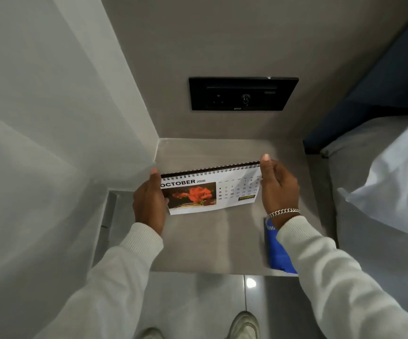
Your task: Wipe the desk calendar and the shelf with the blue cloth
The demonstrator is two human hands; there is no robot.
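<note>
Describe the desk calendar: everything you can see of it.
The desk calendar is a white, paper-looking flip calendar with a black spiral binding along its top edge. The open page reads OCTOBER 2026, with a photo of something red on the left and a date grid on the right. It is slightly tilted over the grey shelf. The left hand and right hand each have a grip on one end.

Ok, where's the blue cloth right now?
The blue cloth lies on the shelf at its front right corner, partly hidden under the right sleeve, nearer the person than the desk calendar.
</note>
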